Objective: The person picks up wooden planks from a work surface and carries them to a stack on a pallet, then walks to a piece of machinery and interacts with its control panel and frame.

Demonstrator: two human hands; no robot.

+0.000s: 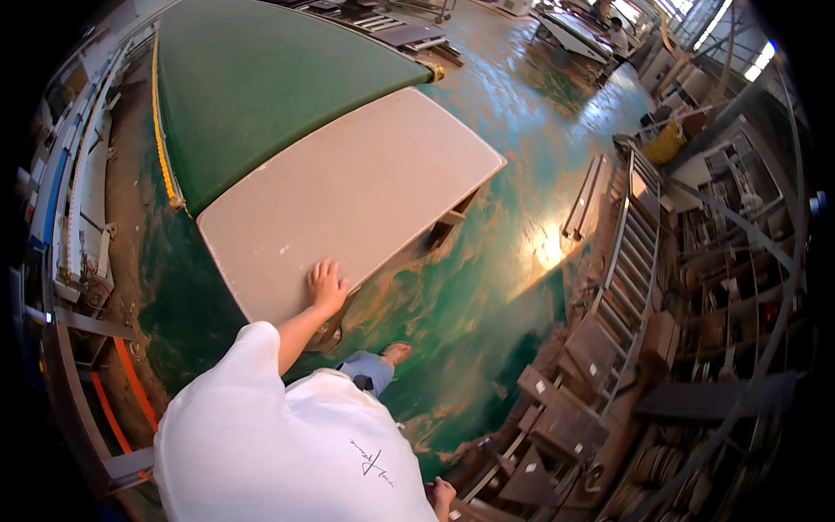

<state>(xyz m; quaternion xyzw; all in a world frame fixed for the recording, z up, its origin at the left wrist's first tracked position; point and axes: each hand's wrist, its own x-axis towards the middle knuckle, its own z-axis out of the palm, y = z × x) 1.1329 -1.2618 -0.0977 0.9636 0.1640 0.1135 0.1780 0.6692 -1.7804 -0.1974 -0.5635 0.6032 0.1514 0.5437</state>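
Note:
My left hand (327, 285) lies flat on the near edge of a large pale pinkish-beige board (357, 178), fingers spread. The board has rounded corners, and its far long edge runs along a big green-topped table (278, 74). Part of a brown support shows beneath the board's right side. Low in the picture, by my right side, my right hand (443, 492) hangs with its fingers curled in; no object shows in it. It is nearest to the brown panels (528, 478) at the lower right.
A roller conveyor (628, 261) carrying dark panels runs down the right, beside shelving (731, 296) with stored parts. Long brown strips (583, 196) lie on the green, dusty floor (435, 313). A long machine (74, 200) stands at left. Another person (617, 36) is at the far right.

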